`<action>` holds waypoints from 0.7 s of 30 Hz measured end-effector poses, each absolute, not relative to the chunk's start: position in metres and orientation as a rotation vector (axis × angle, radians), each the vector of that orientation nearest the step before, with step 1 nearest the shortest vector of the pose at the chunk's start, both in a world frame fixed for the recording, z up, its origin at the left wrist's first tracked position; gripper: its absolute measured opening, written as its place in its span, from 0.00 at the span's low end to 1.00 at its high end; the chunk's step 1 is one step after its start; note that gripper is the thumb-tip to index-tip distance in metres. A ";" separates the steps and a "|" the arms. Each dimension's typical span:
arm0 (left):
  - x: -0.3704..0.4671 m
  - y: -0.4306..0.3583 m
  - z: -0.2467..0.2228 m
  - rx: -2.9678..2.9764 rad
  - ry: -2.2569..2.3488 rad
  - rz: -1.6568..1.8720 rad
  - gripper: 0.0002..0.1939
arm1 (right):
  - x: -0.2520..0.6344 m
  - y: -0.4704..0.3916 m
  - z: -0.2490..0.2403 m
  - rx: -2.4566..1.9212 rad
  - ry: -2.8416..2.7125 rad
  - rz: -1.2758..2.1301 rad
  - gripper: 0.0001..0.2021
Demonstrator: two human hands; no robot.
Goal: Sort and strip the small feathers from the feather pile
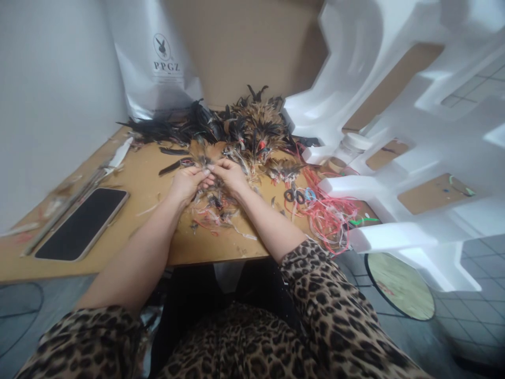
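Fingers of both the left hand (185, 184) and right hand (231, 176) pinch a brown feather bunch (203, 152) above the bench (138, 173); a light, even pinch near the quill ends should keep the plumes unbent

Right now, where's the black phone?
In the head view, the flat black phone with a pale edge lies on the left side of the tan tabletop, between a long, thin, greyish strip and the person's bare left forearm.
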State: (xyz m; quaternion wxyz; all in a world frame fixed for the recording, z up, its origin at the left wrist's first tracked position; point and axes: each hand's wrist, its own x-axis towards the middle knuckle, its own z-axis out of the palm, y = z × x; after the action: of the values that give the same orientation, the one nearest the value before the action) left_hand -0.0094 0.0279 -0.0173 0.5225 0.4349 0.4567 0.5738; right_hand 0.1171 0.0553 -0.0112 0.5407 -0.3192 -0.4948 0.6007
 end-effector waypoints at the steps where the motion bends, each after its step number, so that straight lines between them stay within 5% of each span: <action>1: -0.009 0.028 -0.018 1.061 1.104 1.377 0.08 | 0.117 0.055 -0.011 -0.749 -1.174 1.441 0.11; 14: -0.012 0.028 -0.017 1.103 1.071 1.388 0.09 | 0.117 0.058 -0.015 -0.728 -1.318 1.329 0.12; 21: -0.017 0.029 -0.012 0.794 0.916 1.403 0.05 | 0.127 0.049 -0.007 -0.882 -1.967 0.566 0.18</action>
State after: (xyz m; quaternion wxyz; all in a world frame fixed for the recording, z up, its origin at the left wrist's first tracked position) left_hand -0.0166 0.0288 -0.0118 0.6001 0.3424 0.3953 0.6054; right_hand 0.1268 0.0486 -0.0074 0.4407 -0.3554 -0.7921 0.2281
